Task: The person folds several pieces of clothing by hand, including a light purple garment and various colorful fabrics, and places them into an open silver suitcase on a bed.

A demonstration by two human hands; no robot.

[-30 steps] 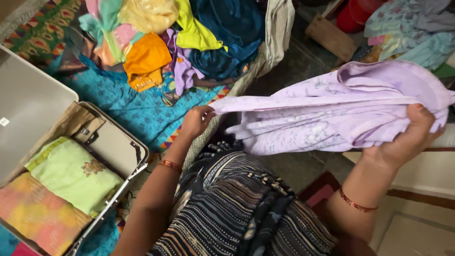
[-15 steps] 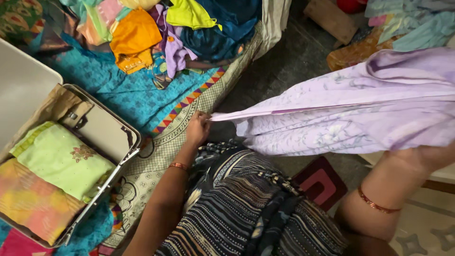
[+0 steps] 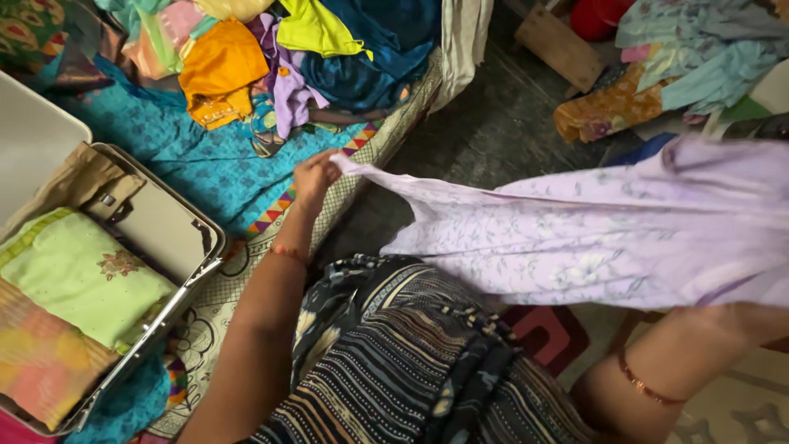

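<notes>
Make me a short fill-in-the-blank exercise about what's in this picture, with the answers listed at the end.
1. The left hand pinches one end of a floral cloth whose colour is ____.
2. The open suitcase holds a folded light ____ garment beside an orange-pink one.
3. On the left wrist sits a thin red ____.
4. The pile of loose clothes lies on a spread of ____ fabric.

Missing words: lilac; green; bangle; turquoise
</notes>
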